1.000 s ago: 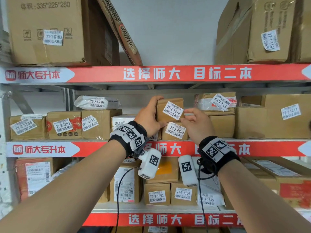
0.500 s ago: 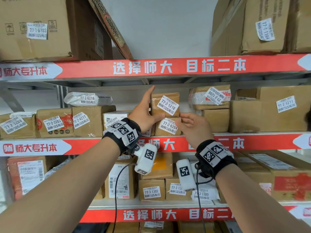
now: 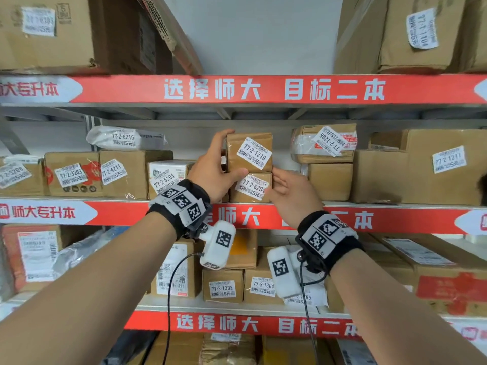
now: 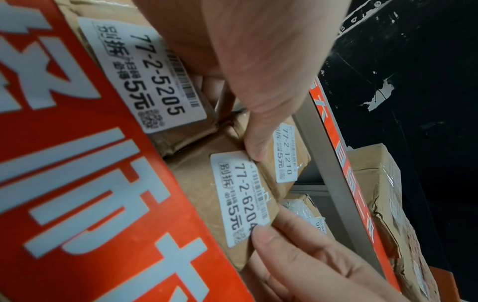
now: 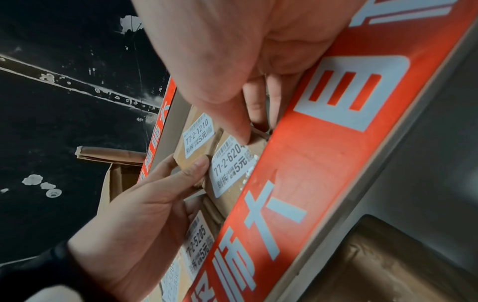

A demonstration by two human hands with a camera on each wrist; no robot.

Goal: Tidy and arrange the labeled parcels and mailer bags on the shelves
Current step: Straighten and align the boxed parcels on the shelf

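Two small brown parcels are stacked on the middle shelf point(image 3: 369, 206). The upper one, labelled 77-2-1210 point(image 3: 249, 152) point(image 4: 284, 155) point(image 5: 198, 139), is gripped by my left hand point(image 3: 220, 162): fingers over its top left corner, thumb on its lower front edge. The lower one, labelled 77-2-6204 point(image 3: 250, 187) point(image 4: 232, 194) point(image 5: 232, 169), is pinched at its right end by my right hand point(image 3: 286, 187), thumb point(image 5: 238, 130) on the label's corner and fingers behind the side. In the left wrist view a parcel labelled 77-2-5205 point(image 4: 145, 77) lies just left of the stack.
A white box 77-2-5204 point(image 3: 168, 175) stands close on the left. Parcel 77-2-1206 point(image 3: 324, 143) sits on a plain box point(image 3: 329, 180) close on the right, then a big box 77-2-1211 point(image 3: 421, 167). A mailer bag 77-2-6216 point(image 3: 126, 138) lies on boxes further left. Parcels fill the shelves above and below.
My left fingers have come down over the top of parcel 77-2-1210. My right hand has dropped from beside the upper parcel and its thumb now touches the 77-2-6204 label.
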